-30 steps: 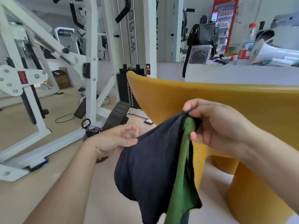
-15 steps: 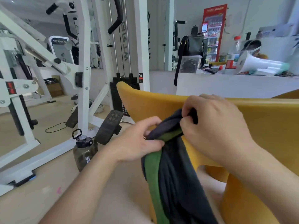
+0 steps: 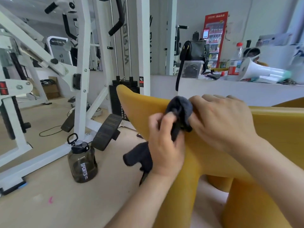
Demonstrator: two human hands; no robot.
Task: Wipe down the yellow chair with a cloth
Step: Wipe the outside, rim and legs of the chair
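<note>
Grey cloth (image 3: 180, 109) is bunching against the yellow chair (image 3: 141, 106); left hand (image 3: 166, 145) and right hand (image 3: 222, 122) are clutching it. Its loose tail risks slipping free.

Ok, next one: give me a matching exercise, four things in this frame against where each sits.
Things: 1 cloth; 2 water bottle; 3 megaphone; 4 handbag.
Places: a on the floor by the gym machine; b lying on the counter; c held by left hand and right hand at the top edge of the yellow chair; d upright at the counter's end, strap hanging down.
Pairs: 1-c; 2-a; 3-b; 4-d.
</note>
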